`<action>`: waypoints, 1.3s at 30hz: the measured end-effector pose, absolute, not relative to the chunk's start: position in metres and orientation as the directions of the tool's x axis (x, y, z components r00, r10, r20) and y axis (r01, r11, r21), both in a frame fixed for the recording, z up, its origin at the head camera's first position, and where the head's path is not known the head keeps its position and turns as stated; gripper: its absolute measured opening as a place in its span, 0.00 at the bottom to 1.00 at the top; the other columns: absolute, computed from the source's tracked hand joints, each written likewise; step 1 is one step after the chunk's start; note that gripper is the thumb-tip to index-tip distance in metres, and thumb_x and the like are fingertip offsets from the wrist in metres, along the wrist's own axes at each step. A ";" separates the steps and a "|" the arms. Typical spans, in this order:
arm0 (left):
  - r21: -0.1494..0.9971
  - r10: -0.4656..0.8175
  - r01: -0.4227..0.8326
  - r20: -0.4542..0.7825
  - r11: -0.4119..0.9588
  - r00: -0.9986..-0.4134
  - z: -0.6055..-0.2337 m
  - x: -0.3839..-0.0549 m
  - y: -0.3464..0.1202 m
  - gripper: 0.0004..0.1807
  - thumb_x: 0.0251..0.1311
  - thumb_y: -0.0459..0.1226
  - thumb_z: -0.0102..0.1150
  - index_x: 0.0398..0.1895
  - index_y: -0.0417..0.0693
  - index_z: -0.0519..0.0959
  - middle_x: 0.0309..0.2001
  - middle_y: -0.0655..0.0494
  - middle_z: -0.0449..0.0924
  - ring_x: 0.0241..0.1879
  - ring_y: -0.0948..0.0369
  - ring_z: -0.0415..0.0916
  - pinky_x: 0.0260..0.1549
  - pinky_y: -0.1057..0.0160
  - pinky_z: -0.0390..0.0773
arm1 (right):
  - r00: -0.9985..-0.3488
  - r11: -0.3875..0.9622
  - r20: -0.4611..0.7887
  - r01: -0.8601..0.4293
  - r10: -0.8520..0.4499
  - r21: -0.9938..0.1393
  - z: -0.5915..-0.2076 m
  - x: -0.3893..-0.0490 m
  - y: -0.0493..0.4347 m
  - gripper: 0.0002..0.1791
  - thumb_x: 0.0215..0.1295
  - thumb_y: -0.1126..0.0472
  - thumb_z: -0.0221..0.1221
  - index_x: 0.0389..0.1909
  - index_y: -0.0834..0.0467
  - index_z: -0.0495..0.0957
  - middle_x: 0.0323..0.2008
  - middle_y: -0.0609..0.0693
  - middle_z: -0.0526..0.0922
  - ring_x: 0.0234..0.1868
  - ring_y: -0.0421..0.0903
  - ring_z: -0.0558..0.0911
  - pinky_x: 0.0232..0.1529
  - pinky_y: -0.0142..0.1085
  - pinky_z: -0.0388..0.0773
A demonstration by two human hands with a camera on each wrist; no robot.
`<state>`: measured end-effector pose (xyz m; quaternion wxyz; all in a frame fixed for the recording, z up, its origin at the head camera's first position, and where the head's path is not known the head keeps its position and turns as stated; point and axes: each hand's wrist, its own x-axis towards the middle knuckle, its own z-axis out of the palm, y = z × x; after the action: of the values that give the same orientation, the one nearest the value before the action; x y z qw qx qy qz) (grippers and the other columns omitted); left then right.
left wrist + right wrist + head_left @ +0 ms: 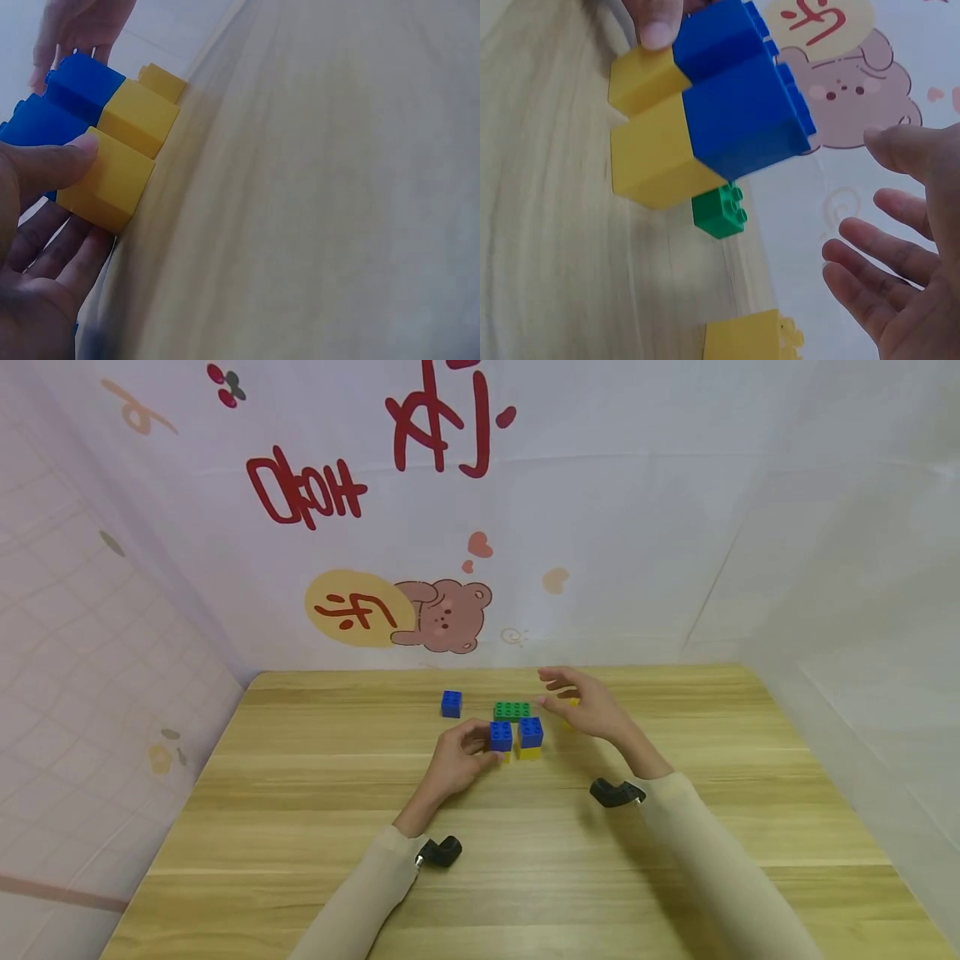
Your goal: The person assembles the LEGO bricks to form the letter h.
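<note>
Two small stacks stand side by side on the wooden table, each a blue brick over a yellow one. With thumb and fingers, my left hand [454, 763] grips the left stack; in the left wrist view its thumb presses on the yellow brick [112, 184]. The left stack's blue brick [501, 737] is nearly level with the right stack's blue brick [530, 732], which rests on its yellow brick [529, 752]. My right hand [590, 706] is held in the air right of the stacks, fingers spread, holding nothing.
A green brick [512, 711] lies behind the stacks. A loose blue brick [452, 704] stands to the back left. Another yellow brick [742, 337] is near my right hand, partly covered by it in the head view. A printed white wall sheet [615, 552] rises behind the table.
</note>
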<state>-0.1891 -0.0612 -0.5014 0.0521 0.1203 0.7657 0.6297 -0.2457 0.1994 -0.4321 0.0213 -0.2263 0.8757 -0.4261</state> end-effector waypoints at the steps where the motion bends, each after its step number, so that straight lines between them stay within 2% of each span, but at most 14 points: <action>1: 0.977 0.249 0.122 0.076 0.175 -0.965 -0.502 -0.190 -0.061 0.22 0.57 0.24 0.71 0.56 0.43 0.81 0.55 0.43 0.84 0.58 0.50 0.84 0.57 0.60 0.85 | -0.895 0.537 0.150 -0.379 -0.421 -0.754 -0.433 -0.249 0.200 0.29 0.72 0.51 0.63 0.70 0.54 0.72 0.66 0.56 0.78 0.63 0.60 0.79 0.65 0.55 0.79; 12: 0.981 0.268 0.152 0.115 0.121 -0.957 -0.509 -0.195 -0.062 0.22 0.56 0.25 0.72 0.55 0.43 0.81 0.53 0.43 0.85 0.56 0.50 0.83 0.59 0.53 0.84 | -0.841 0.575 0.069 -0.424 -0.536 -0.699 -0.431 -0.274 0.194 0.32 0.69 0.48 0.67 0.71 0.51 0.71 0.65 0.54 0.79 0.64 0.57 0.79 0.69 0.53 0.76; 16: 0.985 0.275 0.138 0.106 0.100 -0.955 -0.509 -0.195 -0.063 0.22 0.57 0.25 0.72 0.56 0.41 0.81 0.54 0.41 0.84 0.57 0.48 0.83 0.61 0.50 0.83 | -0.827 0.582 0.044 -0.431 -0.561 -0.690 -0.435 -0.282 0.190 0.32 0.68 0.51 0.68 0.71 0.52 0.71 0.64 0.58 0.80 0.63 0.57 0.79 0.69 0.53 0.76; 21: 0.985 0.281 0.130 0.093 0.116 -0.955 -0.510 -0.194 -0.065 0.22 0.57 0.26 0.72 0.56 0.43 0.81 0.55 0.42 0.84 0.57 0.49 0.83 0.61 0.53 0.83 | -0.815 0.595 0.026 -0.443 -0.578 -0.671 -0.442 -0.289 0.185 0.33 0.65 0.53 0.70 0.69 0.56 0.73 0.61 0.62 0.81 0.60 0.58 0.81 0.67 0.54 0.77; 27: 0.981 0.285 0.138 0.094 0.137 -0.954 -0.511 -0.194 -0.066 0.22 0.57 0.27 0.72 0.56 0.44 0.81 0.54 0.44 0.85 0.56 0.51 0.84 0.60 0.56 0.84 | -0.827 0.639 -0.023 -0.416 -0.562 -0.647 -0.451 -0.291 0.179 0.32 0.62 0.54 0.72 0.66 0.59 0.75 0.57 0.59 0.84 0.57 0.56 0.82 0.63 0.53 0.81; 39: 0.983 0.284 0.127 0.085 0.134 -0.955 -0.511 -0.193 -0.066 0.21 0.58 0.28 0.72 0.55 0.44 0.81 0.55 0.44 0.84 0.57 0.52 0.83 0.61 0.59 0.83 | -0.819 0.692 -0.143 -0.359 -0.555 -0.627 -0.456 -0.291 0.171 0.24 0.65 0.59 0.69 0.61 0.57 0.78 0.53 0.53 0.87 0.51 0.51 0.84 0.58 0.47 0.84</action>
<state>-0.1927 -0.0658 -0.5109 0.0610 0.1369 0.7505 0.6437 -0.2908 0.1706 -0.4562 0.1630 -0.2523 0.9051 -0.3008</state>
